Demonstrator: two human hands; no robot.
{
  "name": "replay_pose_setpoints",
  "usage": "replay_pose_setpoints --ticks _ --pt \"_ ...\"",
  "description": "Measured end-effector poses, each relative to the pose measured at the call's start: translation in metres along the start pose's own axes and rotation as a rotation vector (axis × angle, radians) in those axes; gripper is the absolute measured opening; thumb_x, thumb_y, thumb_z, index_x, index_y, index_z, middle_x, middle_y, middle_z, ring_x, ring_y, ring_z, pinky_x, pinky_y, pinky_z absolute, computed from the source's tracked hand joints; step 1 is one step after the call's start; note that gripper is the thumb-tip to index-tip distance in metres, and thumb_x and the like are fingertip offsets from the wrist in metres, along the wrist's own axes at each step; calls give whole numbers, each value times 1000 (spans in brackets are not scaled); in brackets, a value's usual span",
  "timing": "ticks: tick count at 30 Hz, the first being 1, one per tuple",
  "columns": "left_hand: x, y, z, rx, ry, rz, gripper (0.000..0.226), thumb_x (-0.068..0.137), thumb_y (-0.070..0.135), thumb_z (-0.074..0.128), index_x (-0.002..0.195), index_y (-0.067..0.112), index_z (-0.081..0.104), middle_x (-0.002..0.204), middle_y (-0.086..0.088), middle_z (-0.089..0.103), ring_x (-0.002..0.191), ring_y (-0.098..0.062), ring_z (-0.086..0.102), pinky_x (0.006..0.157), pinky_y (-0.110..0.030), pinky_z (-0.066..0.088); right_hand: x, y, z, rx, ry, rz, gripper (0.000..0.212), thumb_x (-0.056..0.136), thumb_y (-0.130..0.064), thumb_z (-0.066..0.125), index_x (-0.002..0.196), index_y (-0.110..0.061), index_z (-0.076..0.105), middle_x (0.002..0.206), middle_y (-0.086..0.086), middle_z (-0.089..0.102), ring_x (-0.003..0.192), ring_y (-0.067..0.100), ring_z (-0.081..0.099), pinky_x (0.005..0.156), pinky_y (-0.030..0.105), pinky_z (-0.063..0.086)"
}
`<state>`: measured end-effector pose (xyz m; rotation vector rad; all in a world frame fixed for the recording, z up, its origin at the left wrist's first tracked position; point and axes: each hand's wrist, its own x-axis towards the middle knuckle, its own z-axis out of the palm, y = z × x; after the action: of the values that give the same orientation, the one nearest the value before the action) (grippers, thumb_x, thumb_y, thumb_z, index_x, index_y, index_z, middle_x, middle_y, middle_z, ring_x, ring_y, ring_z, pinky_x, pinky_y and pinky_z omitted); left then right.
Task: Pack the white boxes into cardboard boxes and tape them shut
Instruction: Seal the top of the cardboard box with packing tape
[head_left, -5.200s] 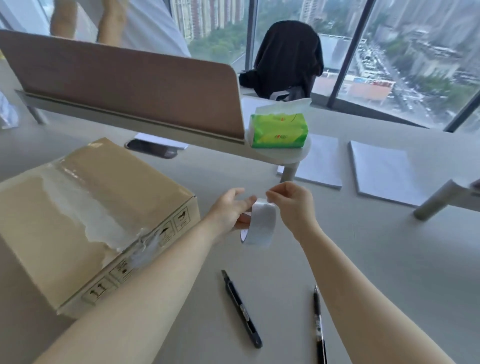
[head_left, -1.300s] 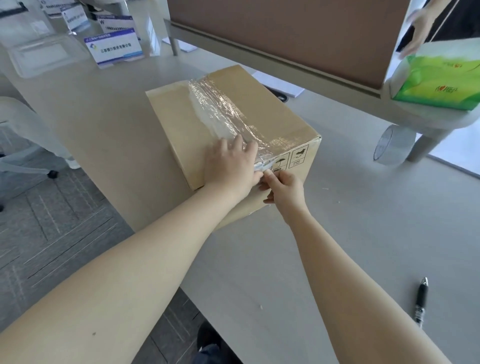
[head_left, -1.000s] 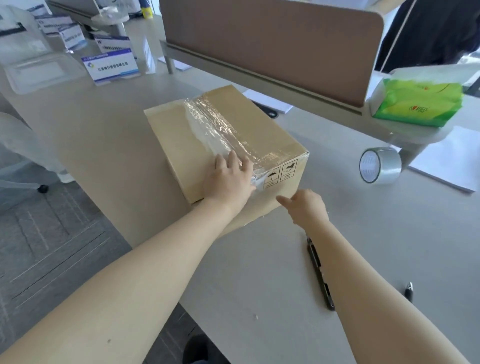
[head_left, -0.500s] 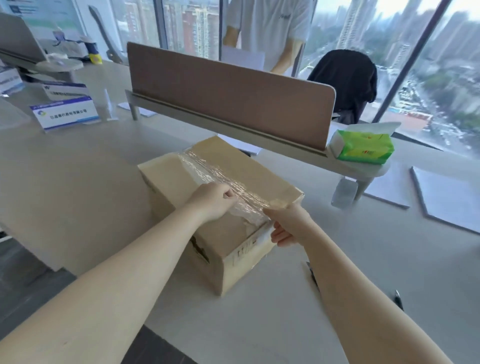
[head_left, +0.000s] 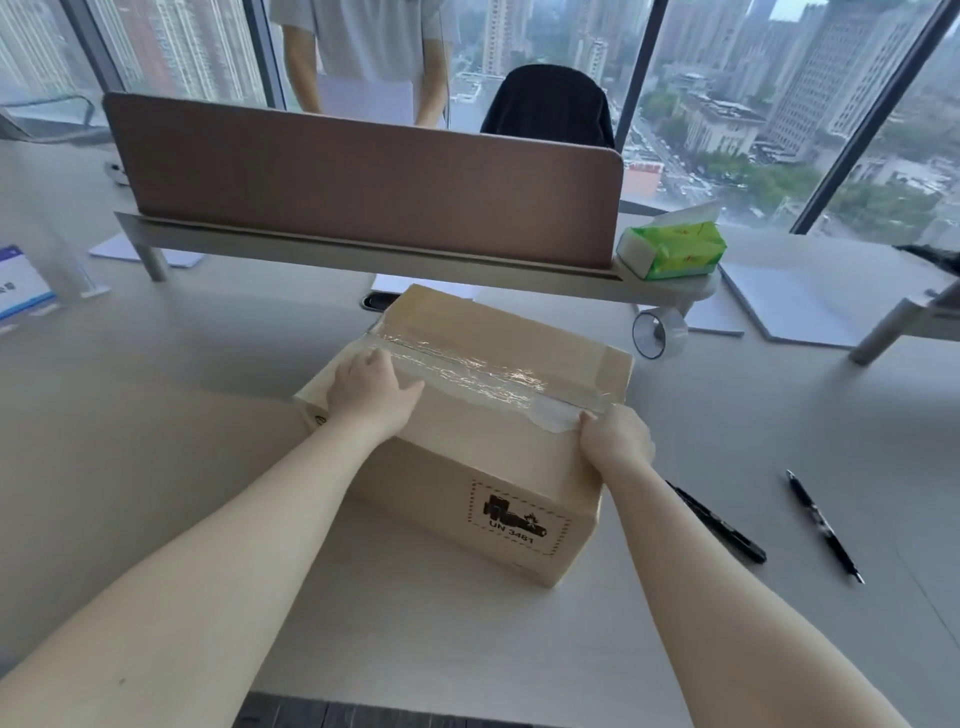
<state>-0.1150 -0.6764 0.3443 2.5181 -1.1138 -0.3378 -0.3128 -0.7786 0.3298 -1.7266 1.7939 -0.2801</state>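
Head view: our left hand (head_left: 371, 392) lies flat, fingers spread, pressing clear crinkled tape (head_left: 485, 376) onto the brown cardboard box (head_left: 467, 457); right hand (head_left: 615, 441) grips its right edge, steadying.

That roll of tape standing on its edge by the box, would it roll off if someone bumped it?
Probably: the tape roll stands on its round rim on the smooth table. It looks hollow, so likely light. The shelf leg beside it might stop it that way.

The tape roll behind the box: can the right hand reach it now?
Probably yes. The right hand rests at the cardboard box corner, and bare table lies between it and the tape roll.
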Motion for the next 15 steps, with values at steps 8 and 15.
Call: replay_pose_setpoints --ticks 8,15 --pt "34 -27 -2 -15 37 -58 51 94 40 43 126 0 40 133 -16 45 126 -32 38 100 -38 33 41 3 -9 65 -28 -72 24 97 -25 45 95 -6 59 96 16 60 88 28 51 73 31 36" --pt "60 -23 -8 -237 -147 -265 60 99 43 31 131 -6 44 133 -21 50 118 -34 51 88 -34 40 67 -19 -8 3 -60 -67 33 97 -30 40 103 -1 55 96 14 54 89 28 49 74 31 36"
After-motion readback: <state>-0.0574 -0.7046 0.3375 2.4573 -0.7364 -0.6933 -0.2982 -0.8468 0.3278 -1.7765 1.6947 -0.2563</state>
